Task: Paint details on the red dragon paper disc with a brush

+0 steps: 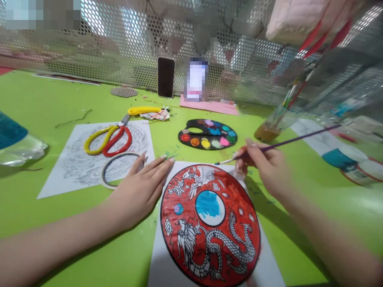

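My right hand [265, 165] grips a purple-handled paintbrush [293, 138], its blue-tipped bristles above the top edge of a painted sheet. On that sheet is a round red picture [227, 181] with a white dragon and phoenix; its centre circle is partly blue. My left hand [146, 183] lies flat with fingers stretched, its fingertips by the sheet's upper left corner. Beside its thumb rests a roll of tape [104, 175] on a second, uncoloured line drawing [72, 159]. Beyond the picture sits a black oval paint palette [187, 145] with several colours.
Red and yellow scissors [130, 141] and a yellow utility knife [145, 110] lie at back left. A dark phone [166, 77] and a lit phone [196, 81] lean on a perforated metal screen [119, 52]. At right stand a cup of brown water [266, 130] with brushes and a paint jar [362, 173].
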